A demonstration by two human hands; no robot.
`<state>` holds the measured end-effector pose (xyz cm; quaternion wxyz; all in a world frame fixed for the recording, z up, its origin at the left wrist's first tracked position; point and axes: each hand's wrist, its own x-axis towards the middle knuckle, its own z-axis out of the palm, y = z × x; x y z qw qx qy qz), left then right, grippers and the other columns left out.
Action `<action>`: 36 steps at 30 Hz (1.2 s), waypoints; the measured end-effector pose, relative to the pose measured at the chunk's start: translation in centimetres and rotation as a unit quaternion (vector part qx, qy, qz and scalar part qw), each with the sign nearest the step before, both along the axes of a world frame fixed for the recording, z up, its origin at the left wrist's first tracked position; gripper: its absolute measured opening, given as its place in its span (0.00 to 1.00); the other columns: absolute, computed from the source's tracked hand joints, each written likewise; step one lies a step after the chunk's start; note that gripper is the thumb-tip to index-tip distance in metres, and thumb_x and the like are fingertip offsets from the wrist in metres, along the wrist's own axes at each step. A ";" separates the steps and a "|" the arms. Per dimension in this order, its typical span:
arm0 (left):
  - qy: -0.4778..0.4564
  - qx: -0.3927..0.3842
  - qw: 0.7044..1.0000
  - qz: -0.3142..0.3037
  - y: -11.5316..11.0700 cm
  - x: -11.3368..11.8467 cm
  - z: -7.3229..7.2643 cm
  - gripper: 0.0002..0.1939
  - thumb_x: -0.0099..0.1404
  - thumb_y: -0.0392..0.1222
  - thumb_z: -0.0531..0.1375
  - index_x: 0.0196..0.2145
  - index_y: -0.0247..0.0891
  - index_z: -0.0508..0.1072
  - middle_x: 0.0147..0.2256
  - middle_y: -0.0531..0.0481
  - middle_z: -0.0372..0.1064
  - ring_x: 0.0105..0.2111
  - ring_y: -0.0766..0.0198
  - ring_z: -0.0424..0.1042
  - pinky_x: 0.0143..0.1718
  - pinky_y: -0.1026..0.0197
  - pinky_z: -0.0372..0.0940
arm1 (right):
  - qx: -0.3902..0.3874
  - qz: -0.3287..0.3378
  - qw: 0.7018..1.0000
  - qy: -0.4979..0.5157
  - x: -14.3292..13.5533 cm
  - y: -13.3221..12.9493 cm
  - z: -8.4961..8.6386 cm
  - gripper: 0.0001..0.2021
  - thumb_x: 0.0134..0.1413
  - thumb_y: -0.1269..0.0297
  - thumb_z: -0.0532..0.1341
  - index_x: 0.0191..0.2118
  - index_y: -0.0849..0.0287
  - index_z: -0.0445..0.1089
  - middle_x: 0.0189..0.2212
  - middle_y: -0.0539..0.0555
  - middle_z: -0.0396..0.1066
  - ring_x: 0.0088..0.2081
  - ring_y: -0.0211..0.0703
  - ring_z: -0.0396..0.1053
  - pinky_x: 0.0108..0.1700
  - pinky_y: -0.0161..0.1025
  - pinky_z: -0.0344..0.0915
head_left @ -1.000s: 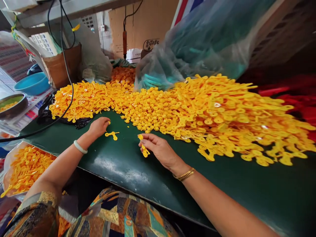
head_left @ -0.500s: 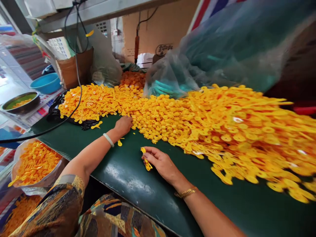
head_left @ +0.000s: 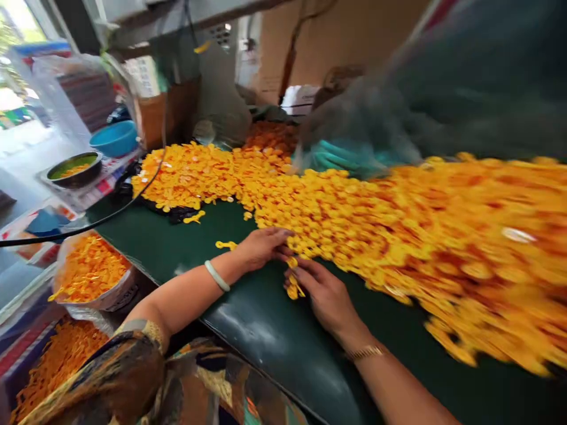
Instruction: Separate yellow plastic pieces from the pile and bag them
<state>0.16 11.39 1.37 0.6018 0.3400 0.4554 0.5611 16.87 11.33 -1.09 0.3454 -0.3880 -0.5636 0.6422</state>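
My right hand (head_left: 326, 295), with a gold watch band at the wrist, pinches a few small yellow plastic pieces (head_left: 293, 289) with ringed ends. Close beside its fingertips is my left hand (head_left: 263, 247), a pale bangle on its wrist. The left fingers are drawn together at the front edge of the heap of yellow plastic pieces (head_left: 319, 206); what they hold, if anything, is hidden. One loose yellow piece (head_left: 225, 245) lies behind the left wrist on the dark green tabletop (head_left: 252, 324).
A black cable (head_left: 110, 219) crosses the left side. Below it stand a bag of yellow pieces (head_left: 91, 268) and a container of orange pieces (head_left: 57, 366). A blue basin (head_left: 114, 139) and a metal bowl (head_left: 74, 171) sit farther back. Clear plastic sheeting (head_left: 443, 100) hangs behind the heap.
My left hand has come from the heap's edge to my right hand's fingertips. The right hand still grips yellow pieces. The whole view has shifted, so things appear farther right.
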 end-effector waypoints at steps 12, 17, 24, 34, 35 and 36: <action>-0.147 -0.086 0.985 -0.032 -1.6 0.2 -2.0 0.08 0.65 0.36 0.61 0.41 0.28 0.73 0.37 0.42 0.73 0.33 0.66 0.75 0.40 0.62 0.71 | -0.019 -0.083 0.994 0.071 1.2 0.3 -0.1 0.19 0.44 0.52 0.70 0.41 0.56 0.72 0.30 0.49 0.74 0.30 0.38 0.72 0.38 0.41 0.73; -0.156 -0.085 0.983 -0.048 -2.0 0.6 -2.3 0.13 0.61 0.36 0.65 0.43 0.29 0.74 0.41 0.40 0.74 0.44 0.61 0.74 0.55 0.53 0.65 | -0.018 -0.099 0.994 0.038 1.7 0.5 -0.4 0.20 0.45 0.50 0.69 0.42 0.56 0.72 0.30 0.50 0.74 0.30 0.39 0.72 0.40 0.42 0.73; -0.105 -0.092 0.987 -0.083 -2.4 0.8 -1.9 0.17 0.58 0.37 0.68 0.43 0.31 0.70 0.38 0.42 0.76 0.36 0.62 0.77 0.44 0.57 0.71 | -0.060 -0.085 0.993 0.053 2.2 -0.1 -0.3 0.17 0.47 0.53 0.69 0.42 0.55 0.73 0.32 0.50 0.75 0.31 0.39 0.73 0.39 0.42 0.73; -0.099 -0.087 0.986 -0.100 -2.8 1.4 -1.5 0.21 0.53 0.41 0.71 0.44 0.32 0.76 0.30 0.49 0.75 0.24 0.71 0.73 0.26 0.68 0.70 | -0.098 -0.073 0.990 0.078 2.2 -1.2 0.4 0.19 0.46 0.53 0.69 0.42 0.56 0.72 0.32 0.51 0.76 0.30 0.39 0.73 0.36 0.41 0.73; -0.105 -0.088 0.985 -0.104 -2.8 1.4 -1.4 0.21 0.53 0.39 0.71 0.44 0.31 0.76 0.31 0.48 0.75 0.25 0.70 0.74 0.29 0.67 0.71 | -0.092 -0.075 0.990 0.076 2.2 -1.2 0.4 0.18 0.46 0.53 0.69 0.42 0.56 0.73 0.32 0.51 0.76 0.31 0.40 0.73 0.37 0.41 0.73; -0.112 -0.090 0.984 -0.106 -2.9 1.4 -1.3 0.21 0.54 0.38 0.71 0.45 0.32 0.76 0.32 0.48 0.76 0.27 0.68 0.75 0.31 0.66 0.73 | -0.085 -0.078 0.991 0.073 2.2 -1.2 0.4 0.18 0.47 0.53 0.69 0.42 0.56 0.73 0.32 0.51 0.76 0.32 0.40 0.73 0.38 0.42 0.73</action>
